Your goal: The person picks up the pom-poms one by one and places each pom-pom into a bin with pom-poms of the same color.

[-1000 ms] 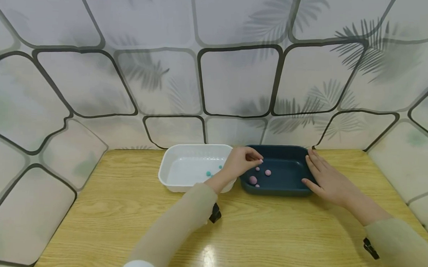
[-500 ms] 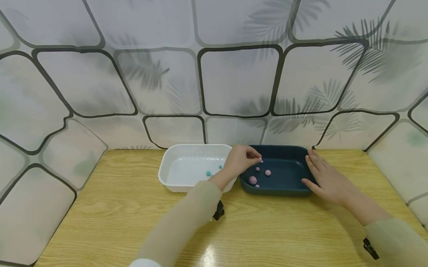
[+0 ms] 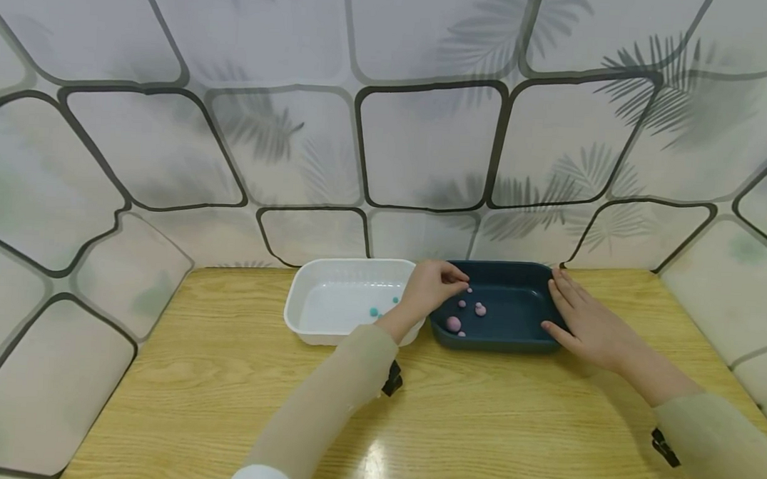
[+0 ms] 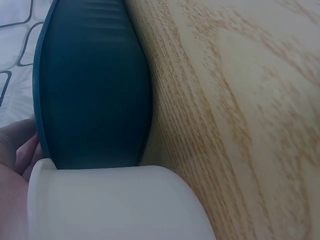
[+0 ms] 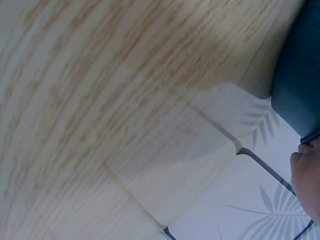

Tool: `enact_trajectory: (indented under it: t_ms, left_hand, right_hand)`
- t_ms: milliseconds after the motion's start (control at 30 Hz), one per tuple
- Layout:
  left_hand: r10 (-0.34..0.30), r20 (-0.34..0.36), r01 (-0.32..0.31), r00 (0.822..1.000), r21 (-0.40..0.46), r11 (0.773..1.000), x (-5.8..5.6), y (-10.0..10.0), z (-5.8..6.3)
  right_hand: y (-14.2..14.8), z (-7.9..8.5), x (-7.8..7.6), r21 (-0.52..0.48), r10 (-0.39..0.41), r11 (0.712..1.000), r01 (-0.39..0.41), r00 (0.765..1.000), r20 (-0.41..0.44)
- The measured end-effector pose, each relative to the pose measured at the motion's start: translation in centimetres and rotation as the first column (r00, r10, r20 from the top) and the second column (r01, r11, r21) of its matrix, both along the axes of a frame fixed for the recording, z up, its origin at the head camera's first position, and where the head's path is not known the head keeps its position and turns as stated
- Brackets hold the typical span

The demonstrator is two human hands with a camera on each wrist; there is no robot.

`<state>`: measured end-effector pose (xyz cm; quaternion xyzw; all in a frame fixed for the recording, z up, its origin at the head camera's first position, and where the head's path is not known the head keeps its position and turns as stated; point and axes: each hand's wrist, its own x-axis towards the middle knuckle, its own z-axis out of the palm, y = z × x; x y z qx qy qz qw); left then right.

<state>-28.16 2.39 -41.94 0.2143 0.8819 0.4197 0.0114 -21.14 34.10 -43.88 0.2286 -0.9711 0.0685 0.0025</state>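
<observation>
My left hand (image 3: 431,287) is over the left end of a dark blue tray (image 3: 514,344), its bent fingertips close together and no ball visible between them. Just below the fingertips is a tiny pink ball (image 3: 470,290). Several other pink balls lie in the tray, among them a large one (image 3: 453,324) and a medium one (image 3: 479,311) with a tiny ball (image 3: 478,304) against it. My right hand (image 3: 588,323) rests with straight fingers on the tray's right rim. In the left wrist view, the tray wall (image 4: 95,90) hides most of the left hand's fingers.
A white tray (image 3: 328,338) stands beside the blue one, with small teal balls (image 3: 374,312) in its right part, partly behind my left forearm. Both trays are on a wood-grain table (image 3: 479,415), near a patterned backdrop (image 3: 426,148).
A tiny pink ball has left my left fingertips and now shows against the medium ball in the blue tray. Both hands stay nearly in place.
</observation>
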Motion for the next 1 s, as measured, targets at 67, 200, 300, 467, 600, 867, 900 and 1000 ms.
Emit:
enact_trajectory:
  t_ms: [67,200,300,467,600,867,900,1000]
  left_hand:
    - [-0.004,0.002,0.004,1.0,0.013,1.0,0.1,0.0,0.1]
    - [-0.019,0.006,0.019,1.0,0.032,0.999,0.3,-0.2,0.3]
    - [-0.034,0.008,0.034,0.999,0.042,0.999,0.4,-0.5,0.4]
    - [-0.06,0.008,0.059,0.998,0.063,0.996,0.8,-1.4,0.7]
    - [-0.071,0.006,0.07,0.997,0.058,0.996,1.0,-2.5,0.9]
    - [-0.071,0.022,0.07,0.997,0.046,0.996,1.3,-4.8,1.1]
    - [-0.071,0.021,0.07,0.997,0.043,0.997,1.4,-5.1,1.1]
    - [-0.076,0.018,0.075,0.997,0.042,0.996,1.7,-6.1,1.2]
  right_hand:
    - [0.0,0.0,0.0,-0.001,-0.001,1.0,0.001,1.0,0.001]
    - [0.1,0.0,0.1,-0.001,-0.002,1.0,0.002,1.0,0.004]
    - [0.1,0.1,0.1,0.001,-0.002,1.0,0.002,1.0,0.004]
    - [0.0,0.2,0.0,0.0,-0.003,1.0,0.003,1.0,0.007]
    - [-0.2,0.2,0.0,-0.004,-0.003,1.0,0.003,1.0,0.009]
    - [-0.4,0.3,-0.1,-0.021,-0.012,1.0,0.012,1.0,0.025]
    - [-0.4,0.4,-0.1,-0.024,-0.014,1.0,0.015,0.999,0.028]
    - [-0.4,0.4,-0.1,-0.029,-0.022,0.999,0.023,0.999,0.043]
